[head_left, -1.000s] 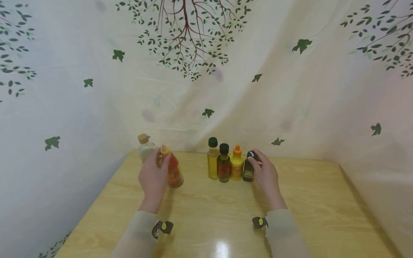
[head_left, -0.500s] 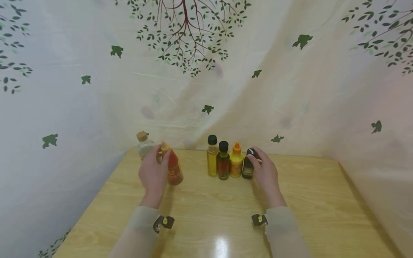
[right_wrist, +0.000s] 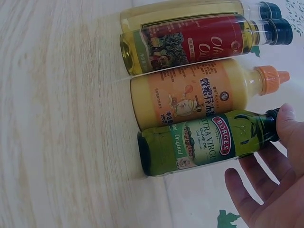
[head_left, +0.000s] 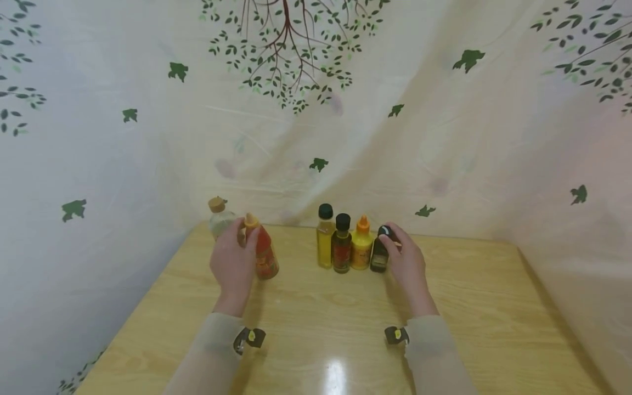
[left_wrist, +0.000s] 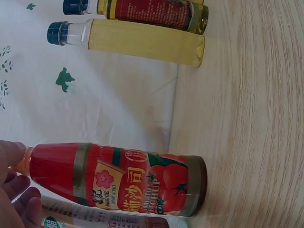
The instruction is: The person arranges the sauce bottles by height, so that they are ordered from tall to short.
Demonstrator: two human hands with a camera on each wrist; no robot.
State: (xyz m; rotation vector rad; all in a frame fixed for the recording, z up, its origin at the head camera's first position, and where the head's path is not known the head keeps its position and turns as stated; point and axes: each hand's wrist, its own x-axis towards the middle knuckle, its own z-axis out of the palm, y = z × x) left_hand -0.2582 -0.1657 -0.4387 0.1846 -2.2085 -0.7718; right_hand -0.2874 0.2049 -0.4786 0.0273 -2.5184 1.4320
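Observation:
My left hand (head_left: 233,263) pinches the pale orange cap of a red ketchup bottle (head_left: 266,259), which stands on the table. In the left wrist view the fingers lie at the left edge, with the tomato label of the ketchup bottle (left_wrist: 142,180) facing the camera. On the right, my right hand (head_left: 407,263) holds the black cap of a dark green olive oil bottle (head_left: 379,258) between thumb and fingers. The right wrist view shows this olive oil bottle (right_wrist: 209,140) with its Borges label, its other fingers spread below the cap.
Beside the olive oil stand a yellow honey mustard bottle (head_left: 361,251), a red-labelled olive oil bottle (head_left: 342,252) and a tall bottle of yellow oil (head_left: 325,247). A clear bottle with a tan cap (head_left: 217,206) is partly hidden behind my left hand. A printed curtain (head_left: 276,181) hangs behind the wooden table (head_left: 306,312).
The table and bottles sit slightly higher in the head view as the camera tilts a little. Both hands stay on the same two bottle caps.

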